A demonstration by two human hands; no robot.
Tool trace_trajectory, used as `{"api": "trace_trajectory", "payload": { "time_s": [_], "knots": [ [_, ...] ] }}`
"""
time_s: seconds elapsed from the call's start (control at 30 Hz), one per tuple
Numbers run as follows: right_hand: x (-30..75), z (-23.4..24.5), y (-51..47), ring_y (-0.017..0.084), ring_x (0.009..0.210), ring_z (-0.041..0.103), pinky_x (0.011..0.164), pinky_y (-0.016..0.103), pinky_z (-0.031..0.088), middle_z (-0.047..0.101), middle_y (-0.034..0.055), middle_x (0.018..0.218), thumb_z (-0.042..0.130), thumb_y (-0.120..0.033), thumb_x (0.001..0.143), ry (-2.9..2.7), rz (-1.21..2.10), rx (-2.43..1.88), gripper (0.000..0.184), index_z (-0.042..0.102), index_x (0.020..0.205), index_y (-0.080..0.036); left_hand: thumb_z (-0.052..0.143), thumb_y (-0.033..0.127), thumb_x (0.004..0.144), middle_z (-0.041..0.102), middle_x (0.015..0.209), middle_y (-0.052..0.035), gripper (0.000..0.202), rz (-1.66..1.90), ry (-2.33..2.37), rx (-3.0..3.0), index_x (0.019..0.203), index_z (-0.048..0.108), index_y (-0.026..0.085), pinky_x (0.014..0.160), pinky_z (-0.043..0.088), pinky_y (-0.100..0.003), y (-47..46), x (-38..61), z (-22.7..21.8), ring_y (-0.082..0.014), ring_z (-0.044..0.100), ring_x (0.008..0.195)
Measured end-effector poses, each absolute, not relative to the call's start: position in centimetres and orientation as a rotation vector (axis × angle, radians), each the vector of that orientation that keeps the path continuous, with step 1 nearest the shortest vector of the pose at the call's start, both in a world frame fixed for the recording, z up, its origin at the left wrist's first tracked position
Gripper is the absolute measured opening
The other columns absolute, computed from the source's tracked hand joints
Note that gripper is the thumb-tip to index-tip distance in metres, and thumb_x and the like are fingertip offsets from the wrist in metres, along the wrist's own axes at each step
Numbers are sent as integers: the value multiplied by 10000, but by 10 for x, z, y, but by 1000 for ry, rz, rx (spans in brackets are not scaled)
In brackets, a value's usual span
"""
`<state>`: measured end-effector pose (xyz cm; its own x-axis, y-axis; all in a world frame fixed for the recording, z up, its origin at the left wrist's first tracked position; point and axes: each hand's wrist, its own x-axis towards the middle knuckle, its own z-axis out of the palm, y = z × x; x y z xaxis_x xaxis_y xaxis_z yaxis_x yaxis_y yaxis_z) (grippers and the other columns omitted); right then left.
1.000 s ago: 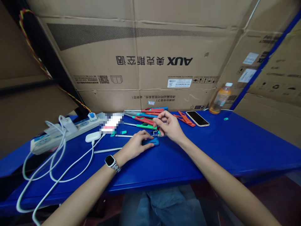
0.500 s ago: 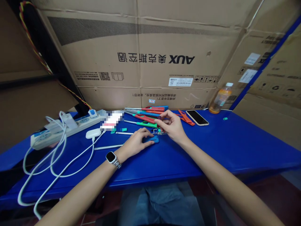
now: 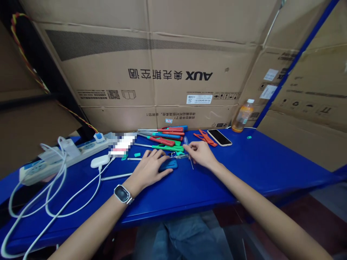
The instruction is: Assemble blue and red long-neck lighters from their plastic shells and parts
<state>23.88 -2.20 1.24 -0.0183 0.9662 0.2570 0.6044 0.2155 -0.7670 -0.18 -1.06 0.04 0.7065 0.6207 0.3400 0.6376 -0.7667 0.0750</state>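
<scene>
In my right hand (image 3: 202, 153) is a small screwdriver (image 3: 185, 141) with a clear handle, pinched between thumb and fingers, its thin shaft pointing down towards the table. My left hand (image 3: 150, 167) is closed around a blue lighter casing (image 3: 171, 164), thumb on the near side and fingers on the far side; the palm hides part of it. Just beyond the casing lie a small clear tank (image 3: 181, 156) and thin white wires. Metal tubes (image 3: 116, 176) stick out to the left of my left hand. Behind sit several long-nosed lighters, among them a green one (image 3: 168, 147) and a red one (image 3: 162, 140).
Orange lighter casings (image 3: 206, 138) and a phone (image 3: 219, 137) lie to the right, with an orange drink bottle (image 3: 243, 116) behind. On the left are a power strip (image 3: 81, 153), a white charging case (image 3: 99, 161) and looped white cables. Cardboard (image 3: 168, 47) walls the back.
My right hand has turned the screwdriver so its shaft now points down. My left hand stays at the blue casing, its fingers shifted and spread more. The whole view has shifted slightly.
</scene>
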Motion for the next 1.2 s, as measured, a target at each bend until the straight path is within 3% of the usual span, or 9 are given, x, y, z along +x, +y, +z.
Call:
{"api": "trace_trajectory", "payload": {
  "time_s": [0.07,0.17,0.37,0.47,0.57,0.67,0.77,1.0,1.2],
  "knots": [
    [247,8,-23,147,486,562,501,251,365,586,15,501,528,-473,884,-1817,396,-1695,431,503,558,-192,571,574,880,608,1086,-92,458,-500,-1067,-2807,1141,648,206,898,385,-467,-10,-8,3,-302,554,1013],
    [253,3,-22,191,618,616,536,268,334,632,48,596,556,-437,865,-1915,158,-1950,392,515,557,-198,572,521,878,620,1047,-73,375,-440,-1101,-2850,1074,656,212,916,383,-464,-8,-18,4,-288,565,994],
    [249,6,-25,257,712,653,585,300,361,646,102,682,478,-445,941,-2038,136,-1992,387,555,645,-208,514,425,946,619,1078,-74,306,-370,-1068,-2966,1135,635,218,964,392,-479,-6,-22,1,-277,580,1017],
    [242,13,-34,249,710,650,603,310,388,658,92,749,451,-444,963,-2012,77,-1910,320,597,805,-207,493,425,968,603,1110,-84,330,-424,-995,-2988,1195,622,224,962,403,-467,-11,-17,5,-271,579,1017],
    [231,19,-45,262,929,653,728,341,456,671,105,1052,479,-505,949,-2160,71,-1579,322,606,1047,-226,475,414,985,589,1147,-91,350,-513,-908,-2978,1262,596,236,966,406,-448,-13,-10,13,-265,570,1035],
    [224,22,-47,274,1083,619,892,406,456,635,103,1235,471,-473,964,-2346,242,-1308,386,517,1276,-249,458,388,999,574,1190,-101,369,-505,-846,-2939,1319,558,236,959,409,-438,-6,-3,24,-276,545,1084],
    [226,24,-36,281,1105,615,934,440,446,607,114,1301,471,-390,974,-2351,335,-1221,433,412,1376,-241,444,396,1007,560,1239,-106,381,-467,-787,-2874,1338,536,232,959,402,-426,10,5,35,-283,517,1134],
    [246,22,37,260,964,646,821,397,480,646,119,1165,480,-380,962,-2144,303,-1246,340,440,1245,-196,456,220,983,527,1343,-113,389,-634,-916,-2652,1372,452,210,991,368,-424,69,18,43,-281,475,1217],
    [255,15,107,269,1066,566,906,421,421,624,108,1125,501,-330,930,-2207,81,-1366,215,528,1093,-192,348,59,926,569,1296,-114,450,-556,-1137,-2601,1320,516,199,925,417,-426,110,16,30,-284,529,1148]
  ]
}}
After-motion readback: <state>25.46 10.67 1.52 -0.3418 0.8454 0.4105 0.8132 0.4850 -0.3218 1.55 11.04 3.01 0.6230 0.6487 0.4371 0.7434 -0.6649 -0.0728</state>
